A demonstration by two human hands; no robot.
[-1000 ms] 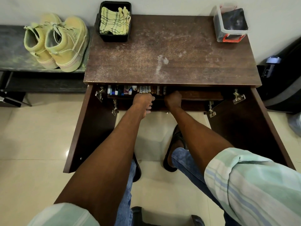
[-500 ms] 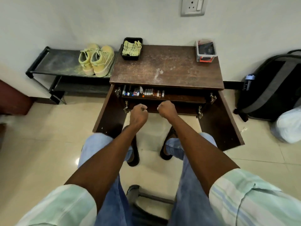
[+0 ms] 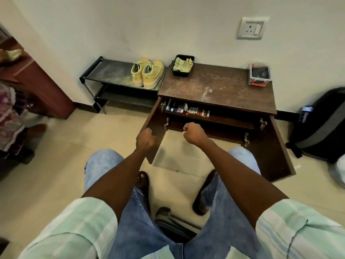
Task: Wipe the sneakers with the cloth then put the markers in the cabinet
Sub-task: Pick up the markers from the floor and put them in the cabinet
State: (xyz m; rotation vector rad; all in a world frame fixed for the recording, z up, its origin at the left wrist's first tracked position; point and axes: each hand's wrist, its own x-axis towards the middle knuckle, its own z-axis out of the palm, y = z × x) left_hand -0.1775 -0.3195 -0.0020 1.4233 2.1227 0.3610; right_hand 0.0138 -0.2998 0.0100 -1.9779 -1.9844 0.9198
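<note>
While our left hand (image 3: 146,140) and right hand (image 3: 193,132) hang fisted, empty, before the open cabinet (image 3: 216,90), markers (image 3: 188,110) line its shelf; sneakers (image 3: 147,72) on rack (image 3: 112,71) left, cloth (image 3: 183,64) in tray on scuffed top, tiled floor (image 3: 56,165), white wall w/ socket (image 3: 251,28).

The cabinet (image 3: 216,90) is dark wood, its top matt, scuffed and pale-scratched, with shiny metal hinges (image 3: 262,123). The sneakers (image 3: 147,73) look like matt yellow suede. A checked cloth (image 3: 182,64) lies in a black plastic tray (image 3: 183,73). The floor tiles (image 3: 56,174) are smooth and glossy.
</note>
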